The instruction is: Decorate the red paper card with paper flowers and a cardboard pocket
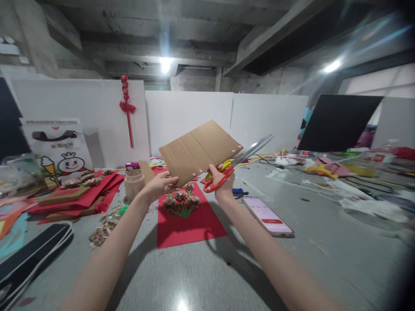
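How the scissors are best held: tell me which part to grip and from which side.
Grip the scissors by their red and yellow handles, probably coming from the person's near side: the handle loops face back toward the body, while the bare blades point up and away to the right. The right hand holds them at that end.

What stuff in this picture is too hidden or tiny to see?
All in the head view:
Cardboard: its back faces away.
Scissors: handles partly covered by the right hand.
Phone: writing too small to read clearly.
Red sheet: far end partly behind the cardboard.
Dark object: cut off by the left edge.
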Available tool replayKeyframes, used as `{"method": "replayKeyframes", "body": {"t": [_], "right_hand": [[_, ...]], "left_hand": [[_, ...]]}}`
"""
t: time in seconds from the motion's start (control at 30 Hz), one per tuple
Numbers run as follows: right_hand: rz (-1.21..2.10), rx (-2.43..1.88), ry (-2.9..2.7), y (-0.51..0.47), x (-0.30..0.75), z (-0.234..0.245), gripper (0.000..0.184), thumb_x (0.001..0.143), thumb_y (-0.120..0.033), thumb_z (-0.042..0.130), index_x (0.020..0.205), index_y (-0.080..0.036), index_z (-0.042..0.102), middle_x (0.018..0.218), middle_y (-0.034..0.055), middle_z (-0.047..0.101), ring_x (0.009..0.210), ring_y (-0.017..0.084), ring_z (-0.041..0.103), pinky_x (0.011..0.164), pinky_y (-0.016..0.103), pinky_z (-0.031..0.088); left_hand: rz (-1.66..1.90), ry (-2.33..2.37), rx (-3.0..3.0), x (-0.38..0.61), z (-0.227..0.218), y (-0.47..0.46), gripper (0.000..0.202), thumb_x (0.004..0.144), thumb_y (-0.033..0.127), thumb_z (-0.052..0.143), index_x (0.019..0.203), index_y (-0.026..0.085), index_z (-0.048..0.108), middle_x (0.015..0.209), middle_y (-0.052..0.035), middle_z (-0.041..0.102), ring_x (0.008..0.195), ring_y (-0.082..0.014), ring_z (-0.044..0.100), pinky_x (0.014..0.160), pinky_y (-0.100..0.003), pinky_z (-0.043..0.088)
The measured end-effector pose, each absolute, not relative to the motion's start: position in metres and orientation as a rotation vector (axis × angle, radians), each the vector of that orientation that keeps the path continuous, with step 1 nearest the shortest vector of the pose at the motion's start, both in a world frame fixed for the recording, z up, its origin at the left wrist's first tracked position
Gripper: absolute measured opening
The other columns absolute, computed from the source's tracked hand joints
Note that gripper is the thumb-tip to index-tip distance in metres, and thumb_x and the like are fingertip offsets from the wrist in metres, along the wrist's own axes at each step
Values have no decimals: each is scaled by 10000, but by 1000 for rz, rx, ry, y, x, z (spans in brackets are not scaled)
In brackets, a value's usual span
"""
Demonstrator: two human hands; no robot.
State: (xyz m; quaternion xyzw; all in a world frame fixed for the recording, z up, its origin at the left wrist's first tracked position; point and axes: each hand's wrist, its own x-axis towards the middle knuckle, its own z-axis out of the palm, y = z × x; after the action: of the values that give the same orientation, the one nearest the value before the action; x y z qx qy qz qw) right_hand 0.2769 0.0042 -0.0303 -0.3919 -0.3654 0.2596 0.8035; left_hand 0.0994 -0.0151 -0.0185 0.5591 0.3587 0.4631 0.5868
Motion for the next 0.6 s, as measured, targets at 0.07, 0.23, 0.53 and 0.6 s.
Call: {"method": "replayKeyframes", "body": {"t": [0.07, 0.23, 0.53, 0.6], "right_hand": [[590, -848, -846, 4, 280, -29, 204, 574, -274, 598, 591, -197, 410, 467, -82, 482, 406, 82, 485, 415, 197, 396], [610, -913, -1203, 1, 294, -23, 318, 644, -473, 582, 579, -180, 477, 402, -57, 461, 349, 79, 423, 371, 197, 352], [912, -1067, -1705, -11, 311, -23, 397, 646, -571, 550, 594, -181, 502, 418, -70, 384, 362, 57, 303, 343, 183, 253], [810, -1040, -1637, -19, 309, -20, 344, 567, -485, 657, 533, -179, 505, 417, -56, 420, 383, 69, 332, 358, 198, 274]], "left_hand": [[1177, 833, 1297, 97, -17, -13, 159, 702, 84, 578, 857, 121, 576, 658, -24, 648, 544, -98, 591, 568, -208, 489], [1480, 840, 1182, 89, -10, -9, 141, 722, 86, 545, 856, 131, 556, 752, -36, 670, 629, -124, 630, 642, -252, 504], [1788, 808, 959, 84, -3, -7, 104, 783, 49, 459, 760, 134, 515, 658, 19, 643, 582, -85, 618, 617, -217, 487], [1797, 804, 946, 84, -2, -6, 113, 786, 40, 453, 759, 134, 511, 639, 23, 638, 568, -82, 615, 601, -211, 484]]}}
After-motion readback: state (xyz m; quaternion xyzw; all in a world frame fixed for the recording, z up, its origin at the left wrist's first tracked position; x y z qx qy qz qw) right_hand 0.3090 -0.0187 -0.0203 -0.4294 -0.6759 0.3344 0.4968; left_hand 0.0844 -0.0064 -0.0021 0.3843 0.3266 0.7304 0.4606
